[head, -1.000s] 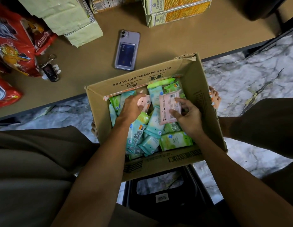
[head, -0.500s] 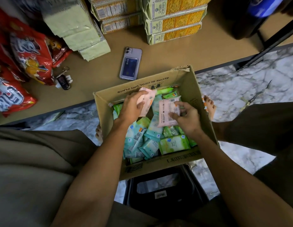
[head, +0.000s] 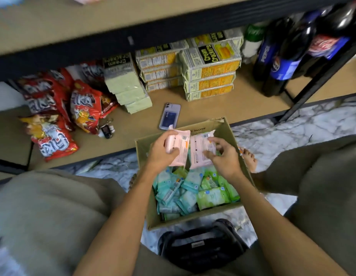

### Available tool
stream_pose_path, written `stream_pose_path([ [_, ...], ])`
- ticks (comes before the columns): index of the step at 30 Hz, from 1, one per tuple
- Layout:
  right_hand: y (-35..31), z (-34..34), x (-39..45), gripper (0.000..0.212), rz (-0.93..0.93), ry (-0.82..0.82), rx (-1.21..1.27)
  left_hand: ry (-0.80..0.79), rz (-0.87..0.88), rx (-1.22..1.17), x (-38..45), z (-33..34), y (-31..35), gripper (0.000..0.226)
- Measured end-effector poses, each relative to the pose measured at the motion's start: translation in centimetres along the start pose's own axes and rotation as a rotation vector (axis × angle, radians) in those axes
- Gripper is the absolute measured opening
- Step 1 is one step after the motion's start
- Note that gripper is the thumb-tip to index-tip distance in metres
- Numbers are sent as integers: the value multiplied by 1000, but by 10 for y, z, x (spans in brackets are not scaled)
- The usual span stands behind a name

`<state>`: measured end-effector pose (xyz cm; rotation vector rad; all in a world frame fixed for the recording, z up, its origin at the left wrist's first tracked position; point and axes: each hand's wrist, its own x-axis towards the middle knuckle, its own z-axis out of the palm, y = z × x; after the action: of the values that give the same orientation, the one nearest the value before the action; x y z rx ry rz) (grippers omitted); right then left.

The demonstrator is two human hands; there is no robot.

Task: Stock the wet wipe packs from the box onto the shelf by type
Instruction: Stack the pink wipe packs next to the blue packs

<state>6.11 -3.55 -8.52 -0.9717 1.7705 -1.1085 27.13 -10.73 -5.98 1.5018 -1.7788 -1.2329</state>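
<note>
Over the open cardboard box, the left hand gripped one pink wipe pack; the right hand pinched another pink pack. Teal and green packs lay below.

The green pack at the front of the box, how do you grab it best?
Come straight down from above and pinch the green pack by its two long edges. It lies flat, face up, on top of the heap in the box, and both hands are busy with pink packs.
</note>
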Motion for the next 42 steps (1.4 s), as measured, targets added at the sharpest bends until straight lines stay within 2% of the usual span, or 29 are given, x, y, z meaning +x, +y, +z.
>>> stream_pose_path([
  [3, -26, -6, -4, 40, -61, 4, 18, -28, 34, -26, -5, -20, 18, 54],
  [13, -130, -41, -25, 39, -344, -21, 110, 55, 248, -33, -19, -93, 101, 57],
  [21, -204, -63, -29, 39, -448, -53, 225, 111, 380, -59, -27, -135, 169, 56],
  [27, -248, -67, -17, 38, -554, -38, 213, 139, 434, -48, -17, -165, 207, 54],
  [33, -300, -69, 3, 36, -611, -49, 195, 99, 458, -76, -2, -191, 236, 49],
  [42, -362, -58, 52, 37, -608, -127, 193, 257, 466, -99, 50, -226, 267, 51],
])
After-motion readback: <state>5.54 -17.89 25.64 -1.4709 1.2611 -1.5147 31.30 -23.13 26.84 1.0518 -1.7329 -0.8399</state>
